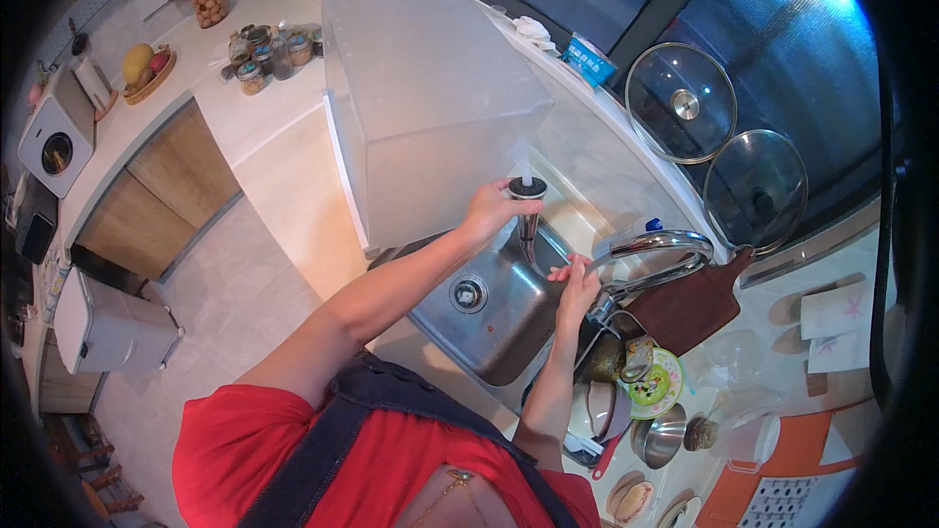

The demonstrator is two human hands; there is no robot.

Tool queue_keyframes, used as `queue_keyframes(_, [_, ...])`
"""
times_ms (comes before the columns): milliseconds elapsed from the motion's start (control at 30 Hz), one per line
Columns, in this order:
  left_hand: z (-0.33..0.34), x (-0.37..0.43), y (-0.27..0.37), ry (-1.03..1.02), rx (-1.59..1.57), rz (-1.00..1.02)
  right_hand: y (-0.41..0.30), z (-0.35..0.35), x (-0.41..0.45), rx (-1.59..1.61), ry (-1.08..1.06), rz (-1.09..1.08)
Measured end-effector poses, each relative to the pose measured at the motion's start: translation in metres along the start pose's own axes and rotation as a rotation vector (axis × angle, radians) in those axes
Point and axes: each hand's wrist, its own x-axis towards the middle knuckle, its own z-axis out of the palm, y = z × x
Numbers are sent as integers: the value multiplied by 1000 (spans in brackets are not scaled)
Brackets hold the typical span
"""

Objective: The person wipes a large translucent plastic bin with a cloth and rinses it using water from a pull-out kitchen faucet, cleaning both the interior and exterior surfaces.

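My left hand (497, 211) grips the head of a pull-out faucet sprayer (528, 194), its face turned up, with a short stream of water rising from it. A translucent plastic bin (440, 88) rests tilted over the counter and the back of the sink, beside the sprayer. My right hand (576, 282) is closed around the sprayer's hose, near the end of the curved chrome faucet (664, 240). Beneath both hands lies the stainless steel sink (488, 330), with a drain strainer (467, 295) in its floor.
Right of the sink stand a wooden cutting board (693, 301), a patterned plate (671, 381), a steel bowl (660, 436) and other dishes. Two glass lids (681, 103) lean at the window. Jars (253, 77) and a fruit basket (150, 81) stand on the left counter. A lidded waste bin (125, 323) stands on the floor.
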Motion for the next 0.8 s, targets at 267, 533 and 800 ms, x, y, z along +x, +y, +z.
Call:
queue_keyframes(267, [-10,1,-29,36,-115,-7,-1,1,1,-15,1,27])
queue_keyframes(533, [-36,-13,-138,140,-500,-475,1,-5,2,-135,-10,-4])
queue_keyframes(800, [-44,2,-168,78,-766,-538,4,3,1,-121,-23,-49])
